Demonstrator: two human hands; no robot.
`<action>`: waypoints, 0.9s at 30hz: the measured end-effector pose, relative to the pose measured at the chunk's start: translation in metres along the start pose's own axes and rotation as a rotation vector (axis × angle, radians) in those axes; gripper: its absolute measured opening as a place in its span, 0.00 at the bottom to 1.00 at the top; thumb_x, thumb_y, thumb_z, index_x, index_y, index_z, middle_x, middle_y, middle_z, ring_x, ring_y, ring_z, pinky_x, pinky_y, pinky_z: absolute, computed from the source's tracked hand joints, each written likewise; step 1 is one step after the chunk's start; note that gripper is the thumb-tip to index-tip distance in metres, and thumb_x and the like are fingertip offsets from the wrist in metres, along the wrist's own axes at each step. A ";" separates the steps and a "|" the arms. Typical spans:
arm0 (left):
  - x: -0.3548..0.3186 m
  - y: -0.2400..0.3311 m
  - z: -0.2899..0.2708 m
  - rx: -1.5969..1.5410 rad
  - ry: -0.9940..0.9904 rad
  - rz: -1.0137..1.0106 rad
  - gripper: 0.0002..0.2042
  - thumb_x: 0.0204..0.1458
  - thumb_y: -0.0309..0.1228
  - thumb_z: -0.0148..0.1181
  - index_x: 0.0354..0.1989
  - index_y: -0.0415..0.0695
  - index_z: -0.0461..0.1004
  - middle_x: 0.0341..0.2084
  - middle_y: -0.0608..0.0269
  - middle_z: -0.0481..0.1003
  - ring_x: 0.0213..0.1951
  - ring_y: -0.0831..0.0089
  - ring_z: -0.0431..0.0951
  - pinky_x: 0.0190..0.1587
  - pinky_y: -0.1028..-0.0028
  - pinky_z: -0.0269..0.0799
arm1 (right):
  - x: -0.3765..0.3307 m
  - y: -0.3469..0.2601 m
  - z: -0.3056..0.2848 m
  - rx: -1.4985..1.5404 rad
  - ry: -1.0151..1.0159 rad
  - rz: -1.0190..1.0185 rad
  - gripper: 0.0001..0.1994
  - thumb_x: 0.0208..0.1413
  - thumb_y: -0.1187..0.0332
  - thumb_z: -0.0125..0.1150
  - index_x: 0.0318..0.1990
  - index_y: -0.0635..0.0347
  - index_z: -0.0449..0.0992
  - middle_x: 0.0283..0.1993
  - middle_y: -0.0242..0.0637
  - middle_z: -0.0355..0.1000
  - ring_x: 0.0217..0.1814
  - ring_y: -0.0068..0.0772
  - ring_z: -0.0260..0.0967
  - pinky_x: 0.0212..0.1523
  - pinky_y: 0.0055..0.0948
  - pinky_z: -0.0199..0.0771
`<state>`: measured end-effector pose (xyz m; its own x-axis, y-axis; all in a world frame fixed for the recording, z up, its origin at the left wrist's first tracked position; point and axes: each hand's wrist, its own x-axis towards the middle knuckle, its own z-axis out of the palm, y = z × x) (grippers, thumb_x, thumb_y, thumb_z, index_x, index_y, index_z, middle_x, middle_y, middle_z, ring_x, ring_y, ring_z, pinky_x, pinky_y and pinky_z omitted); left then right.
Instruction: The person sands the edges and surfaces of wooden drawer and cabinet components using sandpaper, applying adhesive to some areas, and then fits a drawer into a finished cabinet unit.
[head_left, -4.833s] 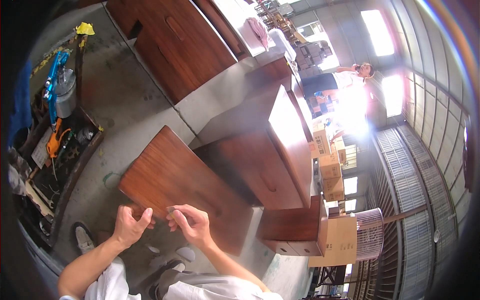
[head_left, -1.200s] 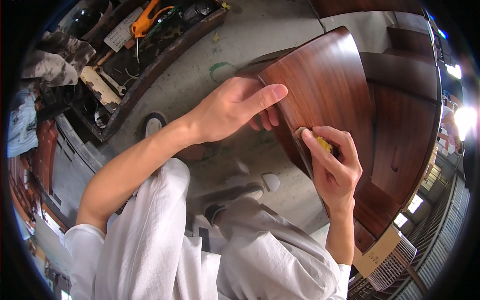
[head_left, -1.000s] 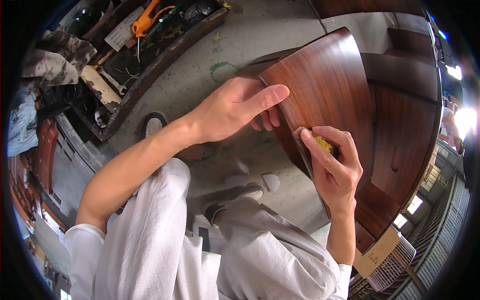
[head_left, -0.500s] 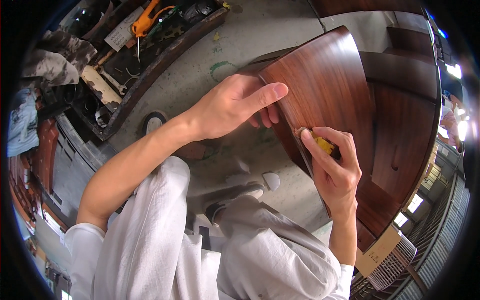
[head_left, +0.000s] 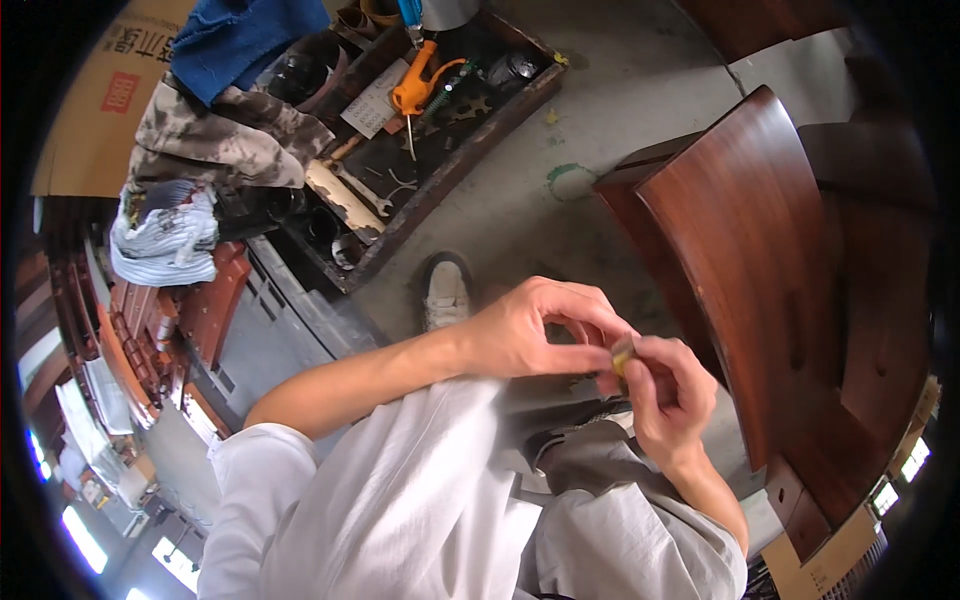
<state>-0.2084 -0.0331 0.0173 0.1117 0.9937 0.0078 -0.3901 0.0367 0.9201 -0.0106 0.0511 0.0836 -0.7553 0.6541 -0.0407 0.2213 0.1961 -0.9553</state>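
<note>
My right hand (head_left: pixel 676 392) pinches a small yellow piece with a greyish-brown side (head_left: pixel 622 358), blurred by motion; its exact kind I cannot make out. From the other side, the thumb and fingers of my left hand (head_left: pixel 545 328) close on the same piece. Both hands meet above my lap, apart from the furniture. To their right stands a dark reddish-brown wooden piece of furniture with a smooth, curved panel (head_left: pixel 745 230).
A wooden tool tray (head_left: pixel 460 165) at the upper left holds an orange air blow gun (head_left: pixel 412 85), a wrench (head_left: pixel 365 190) and other tools. Cloths (head_left: pixel 225 140) lie beside it. Reddish-brown wooden parts (head_left: pixel 130 320) stand at the far left. A cardboard box (head_left: pixel 75 130) is behind.
My right hand has left the panel's edge with the yellow piece. My left hand has come off the panel and closed on that piece. The view has swung left.
</note>
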 end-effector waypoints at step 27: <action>-0.067 -0.118 -0.079 1.354 0.109 -0.378 0.28 0.42 0.45 0.74 0.53 0.46 0.79 0.55 0.50 0.74 0.56 0.48 0.75 0.56 0.53 0.72 | -0.255 0.207 -0.073 -0.209 -0.010 0.599 0.14 0.62 0.77 0.55 0.53 0.61 0.80 0.41 0.38 0.81 0.43 0.31 0.78 0.48 0.31 0.78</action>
<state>-0.2416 -0.0955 -0.1230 -0.0839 0.9522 -0.2936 0.8225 0.2325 0.5191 0.2730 -0.0215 -0.0828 -0.4687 0.6880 -0.5541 0.7224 -0.0625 -0.6886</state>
